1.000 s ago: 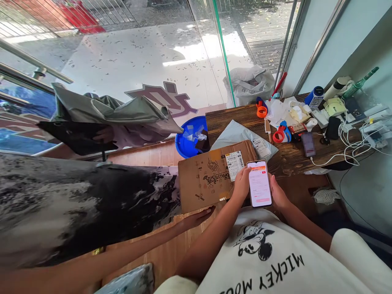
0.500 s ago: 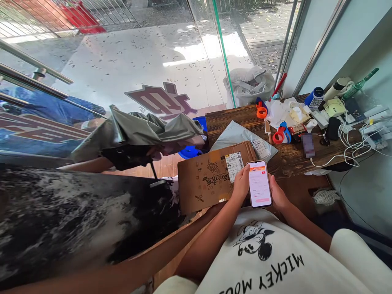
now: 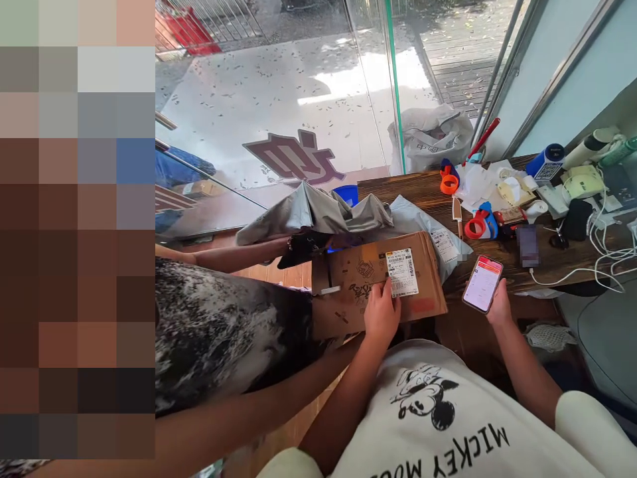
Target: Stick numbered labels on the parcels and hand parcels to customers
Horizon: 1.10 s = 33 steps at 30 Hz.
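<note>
My right hand grips a smartphone from its right side, with the lit screen facing up. My left hand lies on the cardboard box, fingers stretched toward the white shipping label on its top face. The box is brown with dark print and sits in front of me, slightly tilted. Beside it, a person's arm reaches in from the left with grey plastic mailer bags and a black item. That person's other arm runs under the box, its hand hidden.
A dark wooden table carries a pale mailer package, tape dispensers, a box cutter, a second phone and tangled white cables. A glass door edge and a white sack stand beyond.
My left hand has left the phone and come down onto the box. The right hand has carried the phone to the right. The other person's bags and arm have moved closer to the box.
</note>
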Tool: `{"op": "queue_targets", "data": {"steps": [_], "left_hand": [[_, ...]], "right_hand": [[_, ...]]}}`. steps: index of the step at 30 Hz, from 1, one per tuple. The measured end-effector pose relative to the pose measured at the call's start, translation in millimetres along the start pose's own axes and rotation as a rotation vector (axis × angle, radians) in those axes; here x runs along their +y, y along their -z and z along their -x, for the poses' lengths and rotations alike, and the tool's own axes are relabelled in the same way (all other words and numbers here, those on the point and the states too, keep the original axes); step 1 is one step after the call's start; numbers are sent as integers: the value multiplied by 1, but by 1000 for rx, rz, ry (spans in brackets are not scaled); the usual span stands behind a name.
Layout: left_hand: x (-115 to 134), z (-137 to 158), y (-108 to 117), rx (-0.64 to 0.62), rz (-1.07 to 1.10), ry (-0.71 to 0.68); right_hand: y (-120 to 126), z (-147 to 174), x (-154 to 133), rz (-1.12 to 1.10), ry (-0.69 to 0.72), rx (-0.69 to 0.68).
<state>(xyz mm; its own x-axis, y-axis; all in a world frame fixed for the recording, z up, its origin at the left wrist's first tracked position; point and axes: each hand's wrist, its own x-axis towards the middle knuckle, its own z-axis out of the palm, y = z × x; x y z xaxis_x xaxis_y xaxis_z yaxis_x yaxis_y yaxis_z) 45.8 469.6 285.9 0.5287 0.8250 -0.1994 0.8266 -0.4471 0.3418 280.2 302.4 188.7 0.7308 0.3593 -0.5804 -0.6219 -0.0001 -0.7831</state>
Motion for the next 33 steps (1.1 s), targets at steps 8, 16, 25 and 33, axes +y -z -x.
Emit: {"op": "queue_targets", "data": {"steps": [8,16,25,33], "left_hand": [[2,-3,-4,-36,-154,-58],[14,-7,-9,-46,-241,-82],[24,-13,-4,-84,-224,-91],[-19,6,-5,232,37,-45]], "right_hand": [[25,-63,35,428,69,403],[29,-65,33,824,356,525],[-6,-52,48,994,664,125],[-48,-60,40,1187,799,-254]]}}
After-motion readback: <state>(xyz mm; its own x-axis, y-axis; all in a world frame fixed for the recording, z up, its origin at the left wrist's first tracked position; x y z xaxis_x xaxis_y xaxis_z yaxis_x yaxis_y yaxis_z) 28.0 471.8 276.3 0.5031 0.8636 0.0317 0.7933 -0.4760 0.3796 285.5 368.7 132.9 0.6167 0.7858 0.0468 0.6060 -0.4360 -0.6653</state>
